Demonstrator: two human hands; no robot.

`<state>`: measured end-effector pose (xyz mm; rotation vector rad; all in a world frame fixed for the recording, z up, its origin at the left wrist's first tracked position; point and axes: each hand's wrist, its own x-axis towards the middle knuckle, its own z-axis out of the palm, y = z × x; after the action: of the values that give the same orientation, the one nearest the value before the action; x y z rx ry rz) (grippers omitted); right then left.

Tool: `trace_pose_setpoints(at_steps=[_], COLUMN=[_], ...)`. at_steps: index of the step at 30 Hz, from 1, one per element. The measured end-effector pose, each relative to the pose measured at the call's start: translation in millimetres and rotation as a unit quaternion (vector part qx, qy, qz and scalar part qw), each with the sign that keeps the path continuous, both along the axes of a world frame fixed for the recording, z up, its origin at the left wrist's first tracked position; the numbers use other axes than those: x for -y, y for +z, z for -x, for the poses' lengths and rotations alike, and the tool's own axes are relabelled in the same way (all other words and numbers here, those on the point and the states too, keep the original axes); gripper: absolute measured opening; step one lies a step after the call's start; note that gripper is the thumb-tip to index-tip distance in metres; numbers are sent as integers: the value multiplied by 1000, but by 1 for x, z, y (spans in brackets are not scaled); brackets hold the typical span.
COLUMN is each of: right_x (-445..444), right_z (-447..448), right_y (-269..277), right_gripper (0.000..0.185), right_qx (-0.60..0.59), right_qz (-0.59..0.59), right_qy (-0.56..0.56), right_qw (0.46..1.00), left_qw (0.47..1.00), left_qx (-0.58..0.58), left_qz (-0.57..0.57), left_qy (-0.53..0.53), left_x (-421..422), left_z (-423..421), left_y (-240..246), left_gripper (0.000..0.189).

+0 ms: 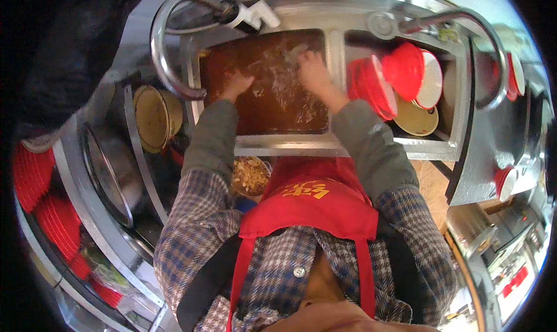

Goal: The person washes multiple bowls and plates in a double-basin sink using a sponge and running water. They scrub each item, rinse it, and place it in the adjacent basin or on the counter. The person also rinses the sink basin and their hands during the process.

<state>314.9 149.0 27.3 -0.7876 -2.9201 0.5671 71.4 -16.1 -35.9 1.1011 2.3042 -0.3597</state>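
Brown, murky water (270,97) fills the left basin of a steel double sink. My left hand (237,84) reaches into its left part, fingers partly under the water. My right hand (314,71) is near the divider (335,62), its fingertips at or under the surface. Whether either hand holds something cannot be seen. In the right basin, red bowls with white insides (411,73) lie tilted on their sides beside more stacked red bowls (370,86), with a yellowish bowl (417,118) below them.
Curved metal faucets arch over the left (159,49) and right (500,57) sides. A yellowish bowl (150,118) stands left of the sink. Stacked red bowls (56,223) sit at far left. A container of food scraps (250,177) is below the front rim. A red cup (504,184) is at right.
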Motion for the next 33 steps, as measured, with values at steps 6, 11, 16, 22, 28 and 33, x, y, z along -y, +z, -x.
trace_pose_setpoints(at_steps=[6,11,16,22,28,33], right_x=[-26,-17,2,38,72,71], right_z=[39,45,35,9,-27,-1], right_y=[-79,-140,-134,-73,-28,-72], right_gripper=[55,46,45,45,46,38], right_qx=[238,341,397,164,-181,130], right_qz=[124,284,164,428,771,591], right_qy=[-30,50,159,-58,-328,-272], right_qw=[963,895,889,887,515,748], left_qw=[993,986,976,965,955,943], left_qx=[88,146,197,239,278,316], left_qz=[51,45,28,1,-11,-11], left_qy=[-52,-64,-87,-105,-107,-108], left_x=[12,28,36,32,39,55], left_z=[26,15,-20,-43,-46,-54], left_y=[-51,-53,-40,-39,-27,-36], left_gripper=[52,51,50,48,47,47])
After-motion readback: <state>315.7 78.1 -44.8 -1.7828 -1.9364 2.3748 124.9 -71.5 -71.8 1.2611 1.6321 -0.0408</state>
